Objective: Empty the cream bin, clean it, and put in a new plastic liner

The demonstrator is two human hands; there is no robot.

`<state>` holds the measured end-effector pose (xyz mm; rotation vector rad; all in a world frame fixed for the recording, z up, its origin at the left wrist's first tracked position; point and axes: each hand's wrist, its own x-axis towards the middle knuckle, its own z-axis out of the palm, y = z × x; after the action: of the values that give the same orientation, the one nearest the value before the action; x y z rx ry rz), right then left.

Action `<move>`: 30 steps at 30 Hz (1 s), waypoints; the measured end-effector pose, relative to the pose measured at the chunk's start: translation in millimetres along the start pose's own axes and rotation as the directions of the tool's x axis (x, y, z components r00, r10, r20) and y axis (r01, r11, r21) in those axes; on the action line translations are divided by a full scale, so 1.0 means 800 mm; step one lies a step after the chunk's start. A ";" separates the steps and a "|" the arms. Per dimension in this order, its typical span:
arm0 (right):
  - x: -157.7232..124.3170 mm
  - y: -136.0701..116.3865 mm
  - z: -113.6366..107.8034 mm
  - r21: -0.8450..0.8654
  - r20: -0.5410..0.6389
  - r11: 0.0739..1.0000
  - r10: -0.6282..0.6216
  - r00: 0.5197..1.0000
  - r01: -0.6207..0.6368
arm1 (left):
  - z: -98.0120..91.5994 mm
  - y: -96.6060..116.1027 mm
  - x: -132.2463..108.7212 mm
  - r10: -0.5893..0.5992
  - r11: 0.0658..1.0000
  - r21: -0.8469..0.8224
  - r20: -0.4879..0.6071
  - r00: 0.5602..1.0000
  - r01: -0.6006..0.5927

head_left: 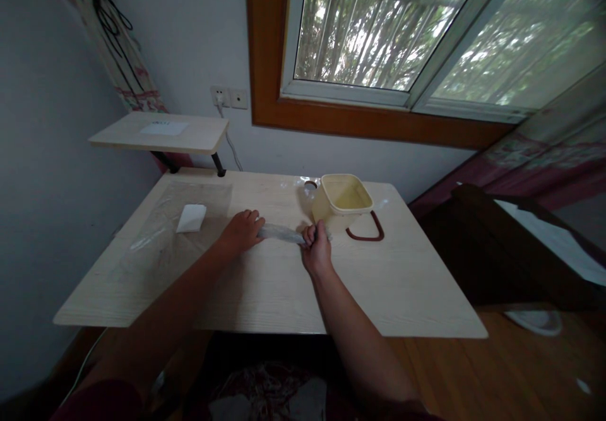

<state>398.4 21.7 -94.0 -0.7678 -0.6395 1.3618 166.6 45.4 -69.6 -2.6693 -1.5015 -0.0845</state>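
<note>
Now your left hand (240,231) and right hand (318,250) pinch the strip (283,233), apparently stretching it; next likely needs steady grips.

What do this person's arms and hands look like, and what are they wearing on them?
Human ones: the left hand and right hand are ungloved, each with ordinary fingers. The forearms look bare too. A dark maroon sleeve shows on the left arm; too little shows on the right to describe it.
</note>
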 end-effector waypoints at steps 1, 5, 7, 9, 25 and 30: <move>0.000 0.000 0.000 0.013 -0.010 1.000 -0.002 1.000 0.002 | 0.001 0.002 -0.001 -0.006 1.000 0.016 -0.005 1.000 0.006; 0.001 -0.001 -0.002 0.046 -0.060 0.999 0.017 0.998 -0.014 | -0.001 0.005 -0.003 -0.031 0.999 0.030 -0.010 0.999 0.031; 0.001 -0.003 -0.003 0.047 -0.080 0.999 0.029 0.996 -0.026 | -0.004 0.003 -0.004 -0.040 0.999 0.018 -0.009 0.999 0.040; 0.001 -0.004 -0.003 0.046 -0.083 0.998 0.043 0.996 -0.040 | -0.006 0.000 -0.005 -0.047 0.999 0.015 -0.019 0.999 0.047; 0.001 -0.004 -0.004 0.090 0.124 0.993 0.065 0.990 -0.077 | 0.011 0.097 0.044 0.033 0.987 -0.155 -0.075 0.997 -0.044; 0.003 -0.002 0.000 0.048 0.071 0.997 0.058 0.996 -0.062 | 0.037 0.084 0.048 0.020 0.988 -0.150 -0.016 1.000 -0.023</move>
<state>399.7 23.7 -93.2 -0.7072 -0.6389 1.4593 244.0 45.8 -98.3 -2.7931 -1.5193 -0.2246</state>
